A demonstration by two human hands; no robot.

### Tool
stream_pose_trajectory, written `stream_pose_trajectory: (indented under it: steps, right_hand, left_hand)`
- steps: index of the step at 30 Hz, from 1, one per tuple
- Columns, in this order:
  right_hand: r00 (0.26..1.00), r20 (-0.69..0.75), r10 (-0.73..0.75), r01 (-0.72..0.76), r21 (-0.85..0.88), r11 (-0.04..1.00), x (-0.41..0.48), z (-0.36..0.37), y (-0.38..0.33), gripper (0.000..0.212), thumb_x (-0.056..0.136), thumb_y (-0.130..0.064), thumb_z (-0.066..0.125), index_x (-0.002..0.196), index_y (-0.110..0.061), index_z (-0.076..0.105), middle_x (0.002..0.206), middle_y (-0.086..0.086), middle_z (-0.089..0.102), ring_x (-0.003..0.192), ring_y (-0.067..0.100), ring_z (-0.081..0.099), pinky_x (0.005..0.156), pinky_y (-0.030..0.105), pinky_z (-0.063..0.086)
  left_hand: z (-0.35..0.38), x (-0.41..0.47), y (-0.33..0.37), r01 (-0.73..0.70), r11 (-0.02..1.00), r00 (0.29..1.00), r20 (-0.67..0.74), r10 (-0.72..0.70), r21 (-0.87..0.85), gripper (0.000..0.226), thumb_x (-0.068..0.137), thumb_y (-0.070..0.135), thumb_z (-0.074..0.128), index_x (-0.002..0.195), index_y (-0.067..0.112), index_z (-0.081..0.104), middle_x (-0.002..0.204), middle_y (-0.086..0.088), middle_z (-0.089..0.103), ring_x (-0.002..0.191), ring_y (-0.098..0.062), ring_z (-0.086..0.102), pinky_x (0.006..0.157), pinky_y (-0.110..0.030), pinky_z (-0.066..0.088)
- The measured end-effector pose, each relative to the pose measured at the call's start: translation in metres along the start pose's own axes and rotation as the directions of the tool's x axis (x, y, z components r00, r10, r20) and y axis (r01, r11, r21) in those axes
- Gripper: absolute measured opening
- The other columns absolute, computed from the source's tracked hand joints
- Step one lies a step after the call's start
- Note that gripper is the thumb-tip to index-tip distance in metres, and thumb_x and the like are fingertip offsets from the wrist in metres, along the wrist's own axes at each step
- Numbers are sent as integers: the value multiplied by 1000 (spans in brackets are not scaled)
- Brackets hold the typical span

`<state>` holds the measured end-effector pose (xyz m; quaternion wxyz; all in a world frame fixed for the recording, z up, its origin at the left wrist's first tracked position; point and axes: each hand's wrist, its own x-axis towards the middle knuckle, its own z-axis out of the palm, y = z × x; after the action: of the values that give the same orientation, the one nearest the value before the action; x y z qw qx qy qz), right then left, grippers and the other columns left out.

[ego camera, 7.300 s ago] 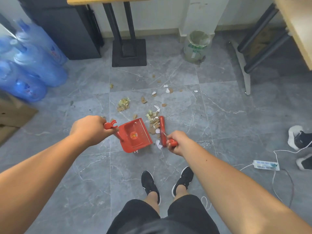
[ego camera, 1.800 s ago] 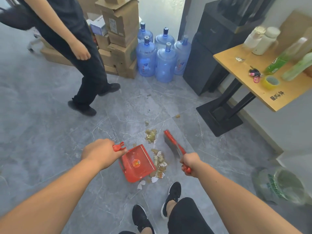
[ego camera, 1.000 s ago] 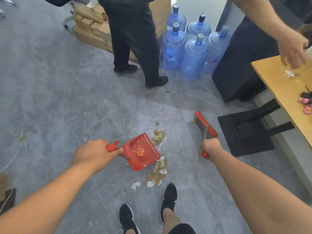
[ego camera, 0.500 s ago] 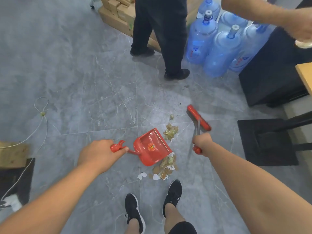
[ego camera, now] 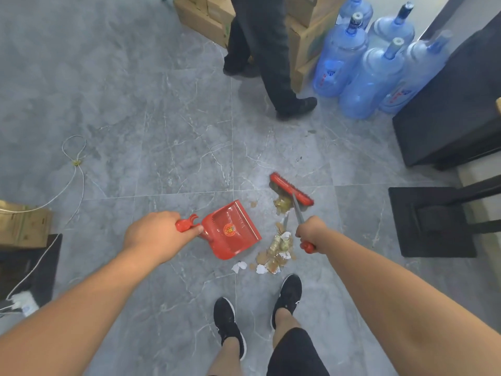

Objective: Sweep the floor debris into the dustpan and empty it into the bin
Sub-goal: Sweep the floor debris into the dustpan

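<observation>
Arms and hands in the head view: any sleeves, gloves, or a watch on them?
None visible. Both forearms are bare right up to the frame edge, with no sleeve in view. The left hand and right hand have no gloves, and no watch, band or ring shows on the sides facing the camera. Lower down, dark shorts and black trainers are worn.

The grey tiled floor (ego camera: 162, 131) carries scattered debris (ego camera: 276, 252), the red dustpan (ego camera: 230, 230), water bottles (ego camera: 371, 74), cardboard boxes (ego camera: 206, 17) and a white cord (ego camera: 73, 164).
</observation>
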<state>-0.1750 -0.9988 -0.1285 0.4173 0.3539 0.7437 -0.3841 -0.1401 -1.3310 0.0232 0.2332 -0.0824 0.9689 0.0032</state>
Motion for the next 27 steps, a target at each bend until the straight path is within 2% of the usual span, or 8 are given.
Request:
stream_pose_trajectory:
  steps: [5, 11, 18, 22, 27]
  right_hand:
    - [1000, -4, 24, -24, -73, 997, -20, 38, 16, 9, 93, 2, 50, 101, -2, 48, 83, 19, 53, 51, 25, 48, 40, 24, 39]
    - [999, 15, 44, -41, -125, 991, -50, 69, 43, 8, 93, 2, 45, 100, 2, 48, 70, 15, 49, 41, 19, 40, 39, 22, 34]
    - [999, 33, 35, -27, -210, 977, -73, 89, 68, 27, 92, 0, 47, 120, 2, 47, 79, 17, 53, 44, 22, 45, 39, 24, 39]
    - [999, 9, 38, -33, -319, 947, -74, 94, 86, 29, 94, -1, 45, 123, -2, 44, 85, 21, 57, 53, 28, 52, 44, 30, 45]
    - [1000, 21, 16, -6, -404, 915, -82, 80, 116, 33, 94, -2, 41, 126, -8, 40, 90, 21, 56, 54, 27, 52, 42, 29, 44]
  left_hand:
    - [3, -13, -40, -49, 999, 999, -17, 49, 20, 64, 80, 84, 46, 64, 23, 55, 71, 4, 59, 74, -25, 58, 60, -30, 43]
    - [6, -27, -80, -70, 998, 997, -43, 70, 0, 65, 80, 83, 48, 66, 21, 58, 71, 4, 62, 74, -24, 62, 61, -30, 46]
    - [11, -54, -101, -56, 998, 998, -18, 56, 16, 62, 83, 80, 48, 66, 21, 57, 70, 3, 60, 73, -26, 58, 62, -31, 42]
    - [19, -74, -106, 2, 999, 999, -39, -3, -32, 62, 83, 79, 51, 66, 19, 57, 69, 3, 60, 71, -23, 59, 60, -30, 43]
    - [34, -99, -105, 56, 995, 997, -57, -61, -86, 64, 81, 80, 52, 63, 19, 57, 65, 3, 61, 66, -20, 59, 57, -30, 41]
